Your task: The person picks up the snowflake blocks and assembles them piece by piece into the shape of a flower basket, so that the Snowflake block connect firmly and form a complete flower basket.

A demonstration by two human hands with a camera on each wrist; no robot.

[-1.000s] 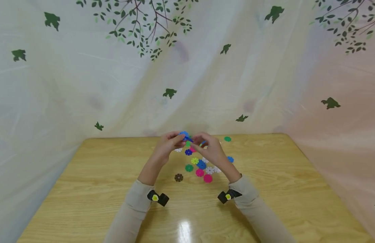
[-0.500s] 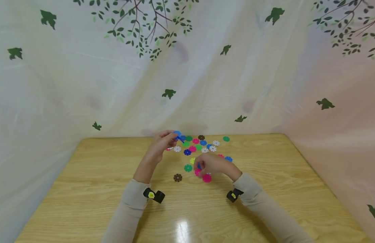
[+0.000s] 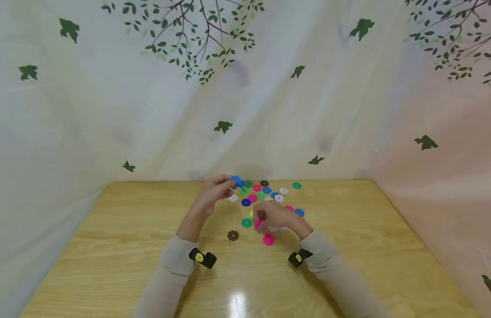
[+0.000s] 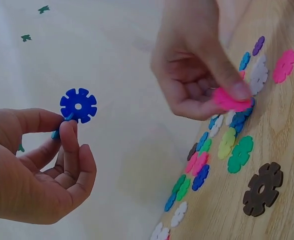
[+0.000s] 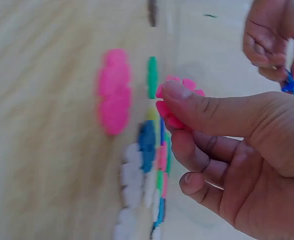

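Two joined blue notched discs (image 4: 78, 105) are pinched between thumb and fingers of the left hand (image 3: 210, 194), raised over the table's far part; in the left wrist view one faces the camera and the other is mostly hidden by the fingers. The right hand (image 3: 274, 215) pinches a pink notched disc (image 5: 176, 102) between thumb and forefinger, low over the loose discs. In the right wrist view the thumb covers part of this disc. The hands are apart, the left one farther back.
Loose notched discs in several colours lie on the wooden table (image 3: 150, 247), mostly beyond and around the right hand. A brown disc (image 3: 233, 235) and a pink disc (image 3: 268, 240) are nearest the person. A pale curtain (image 3: 169, 110) with printed leaves hangs behind the table.
The right hand has come away from beside the left hand, down to the discs nearer the person, and now holds a pink disc. The left hand keeps the blue discs, slightly shifted.
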